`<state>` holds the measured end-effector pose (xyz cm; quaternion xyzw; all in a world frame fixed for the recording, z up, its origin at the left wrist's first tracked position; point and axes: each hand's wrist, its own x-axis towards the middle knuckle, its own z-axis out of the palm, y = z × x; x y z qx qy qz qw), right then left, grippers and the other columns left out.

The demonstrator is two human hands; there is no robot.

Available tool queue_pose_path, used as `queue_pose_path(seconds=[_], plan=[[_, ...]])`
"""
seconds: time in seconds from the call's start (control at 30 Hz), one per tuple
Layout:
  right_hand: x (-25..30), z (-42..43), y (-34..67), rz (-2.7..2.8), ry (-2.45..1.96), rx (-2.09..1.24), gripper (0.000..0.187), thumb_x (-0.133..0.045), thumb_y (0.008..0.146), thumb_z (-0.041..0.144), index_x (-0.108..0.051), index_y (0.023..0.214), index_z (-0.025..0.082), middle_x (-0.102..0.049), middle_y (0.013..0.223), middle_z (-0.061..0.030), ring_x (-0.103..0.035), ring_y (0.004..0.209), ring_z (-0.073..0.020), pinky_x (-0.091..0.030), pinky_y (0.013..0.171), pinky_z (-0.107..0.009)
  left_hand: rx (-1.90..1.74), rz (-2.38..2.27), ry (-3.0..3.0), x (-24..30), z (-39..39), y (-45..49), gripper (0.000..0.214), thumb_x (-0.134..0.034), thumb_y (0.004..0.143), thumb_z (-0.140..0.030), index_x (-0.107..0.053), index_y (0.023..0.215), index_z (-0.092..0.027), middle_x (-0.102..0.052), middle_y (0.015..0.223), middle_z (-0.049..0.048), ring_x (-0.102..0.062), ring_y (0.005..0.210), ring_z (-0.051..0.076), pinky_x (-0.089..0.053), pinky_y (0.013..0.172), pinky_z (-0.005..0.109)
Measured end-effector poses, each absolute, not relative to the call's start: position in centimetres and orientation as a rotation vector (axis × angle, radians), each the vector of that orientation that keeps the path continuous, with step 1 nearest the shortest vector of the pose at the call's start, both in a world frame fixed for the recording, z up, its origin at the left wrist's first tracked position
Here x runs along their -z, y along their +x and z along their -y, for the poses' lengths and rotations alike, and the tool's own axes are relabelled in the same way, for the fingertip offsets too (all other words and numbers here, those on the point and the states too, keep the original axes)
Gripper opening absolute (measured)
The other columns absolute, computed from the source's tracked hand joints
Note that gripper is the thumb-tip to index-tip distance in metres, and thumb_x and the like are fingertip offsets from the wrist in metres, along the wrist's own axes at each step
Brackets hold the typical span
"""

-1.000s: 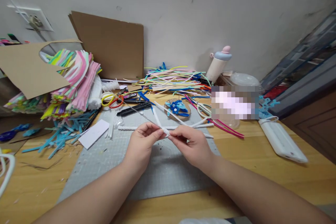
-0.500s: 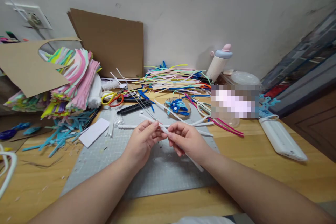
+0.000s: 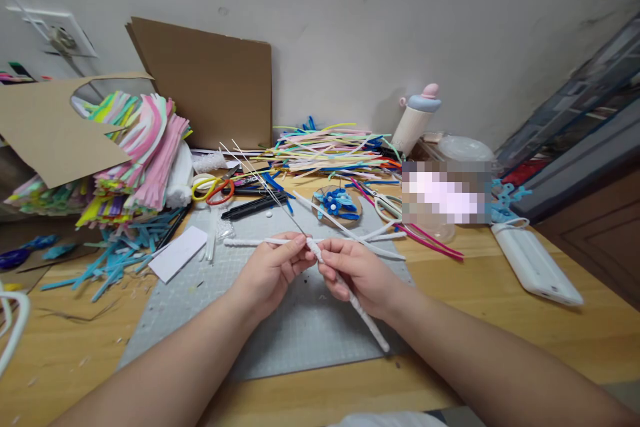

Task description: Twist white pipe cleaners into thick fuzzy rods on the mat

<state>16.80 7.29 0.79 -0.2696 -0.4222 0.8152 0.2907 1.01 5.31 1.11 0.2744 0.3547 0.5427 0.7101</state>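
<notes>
A person's two bare hands work over a grey cutting mat (image 3: 300, 343) on a wooden worktop (image 3: 467, 290), holding a white wrapped rod (image 3: 369, 320) at a slant above the mat. The left hand (image 3: 265, 273) is closed in a pinch where thin wires (image 3: 293, 218) meet the rod's upper end; the wires run up and away to the left, parting toward their tips. The right hand (image 3: 363, 273) grips the rod just below, thumb against fingers, with the lower length emerging beneath the palm and slanting toward the mat's near edge. Beyond the hands, white fuzzy strips (image 3: 350, 233) lie across the mat, near a blue flower piece (image 3: 331, 201) resting on a round base. To the left are a black tool (image 3: 254, 205), scissors (image 3: 220, 191) with yellow and red handles, and a white card (image 3: 179, 253). A loose pile of multicoloured strips (image 3: 330, 153) lies along the wall, between upright brown cardboard (image 3: 205, 80) and a pale bottle (image 3: 413, 125) with a pink top. Pink strips (image 3: 435, 242) lie at right, near a white device (image 3: 537, 265).
</notes>
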Motion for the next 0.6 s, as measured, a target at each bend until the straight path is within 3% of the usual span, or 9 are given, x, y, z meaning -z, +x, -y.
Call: queue_pose_path(seconds=[0.1, 0.23, 0.37, 0.5, 0.6], plan=[[-0.7, -7.4, 17.0, 0.935, -0.589, -2.411, 0.014, -0.058, 0.081, 0.028, -0.052, 0.084, 0.016, -0.041, 0.056, 0.0085, -0.032, 0.034, -0.0002, -0.021, 0.035, -0.014, -1.164, -0.790, 0.639, -1.5, -5.3, 0.9, 0.015, -0.069, 0.071, -0.023, -0.067, 0.080, -0.011, -0.063, 0.065, 0.0016, -0.058, 0.062, 0.008, -0.047, 0.063, 0.018], [-0.9, -7.2, 17.0, 0.866, -0.574, -2.527, 0.016, -0.057, 0.081, 0.029, -0.049, 0.088, 0.017, -0.039, 0.057, 0.0094, -0.027, 0.034, 0.0003, -0.022, 0.034, -0.013, -1.231, -0.845, 0.711, -1.6, -5.2, 1.0, 0.014, -0.073, 0.065, -0.022, -0.066, 0.072, -0.011, -0.061, 0.060, 0.0002, -0.055, 0.055, 0.007, -0.045, 0.056, 0.017], [-0.7, -6.6, 16.5, 1.219, -0.800, -2.056, 0.027, -0.062, 0.077, 0.036, -0.044, 0.090, 0.021, -0.051, 0.063, 0.0072, -0.039, 0.032, -0.0031, -0.022, 0.029, -0.013, -1.317, -0.962, 0.790, -1.2, -5.0, 1.3, 0.015, -0.073, 0.065, -0.023, -0.063, 0.069, -0.012, -0.061, 0.058, -0.0004, -0.056, 0.055, 0.009, -0.046, 0.058, 0.020], [0.0, -6.0, 16.2, 1.524, -1.070, -1.487, 0.026, -0.063, 0.076, 0.037, -0.044, 0.077, 0.020, -0.047, 0.051, 0.0093, -0.042, 0.032, -0.0048, -0.028, 0.030, -0.014, -1.353, -1.004, 0.791, -1.0, -4.8, 1.5, 0.013, -0.072, 0.067, -0.023, -0.064, 0.070, -0.013, -0.061, 0.057, -0.0010, -0.057, 0.057, 0.009, -0.048, 0.062, 0.022], [0.2, -6.0, 16.3, 1.578, -1.091, -1.348, 0.023, -0.060, 0.079, 0.037, -0.045, 0.075, 0.020, -0.045, 0.047, 0.0090, -0.043, 0.033, -0.0051, -0.030, 0.032, -0.015, -1.332, -0.882, 0.701, -1.3, -5.0, 1.3, 0.013, -0.065, 0.072, -0.025, -0.066, 0.076, -0.012, -0.065, 0.065, 0.0023, -0.060, 0.062, 0.012, -0.050, 0.066, 0.026]])
